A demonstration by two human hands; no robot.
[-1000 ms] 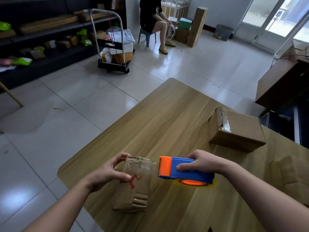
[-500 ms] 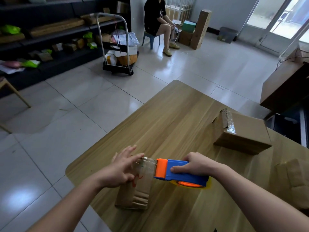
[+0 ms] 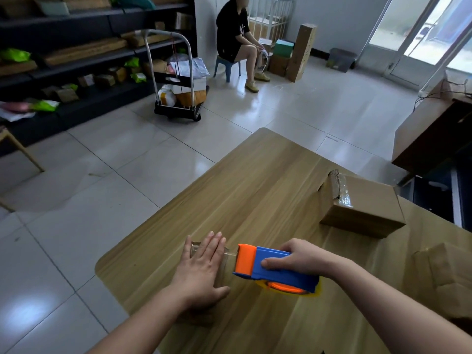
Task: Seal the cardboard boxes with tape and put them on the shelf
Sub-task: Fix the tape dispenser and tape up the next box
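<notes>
A small flat cardboard box [image 3: 221, 272] lies near the front left corner of the wooden table [image 3: 268, 190]. My left hand [image 3: 201, 272] rests flat on top of it, fingers spread, covering most of it. My right hand [image 3: 298, 259] grips a blue and orange tape dispenser [image 3: 270, 269], whose orange nose touches the box's right edge; clear tape runs from it across the box top. A larger taped cardboard box [image 3: 362, 203] sits on the table at the right. Dark shelves [image 3: 76, 62] with parcels line the far left wall.
Another brown box [image 3: 444, 274] lies at the table's right edge. A loaded hand trolley [image 3: 178, 93] stands on the tiled floor by the shelves. A person sits on a blue stool [image 3: 227, 67] at the back, cartons beside them. A dark cabinet [image 3: 434, 134] stands right.
My left hand let go of the box's side and now presses flat on its top. The box went from tilted to lying flat, and the dispenser stayed against its right edge.
</notes>
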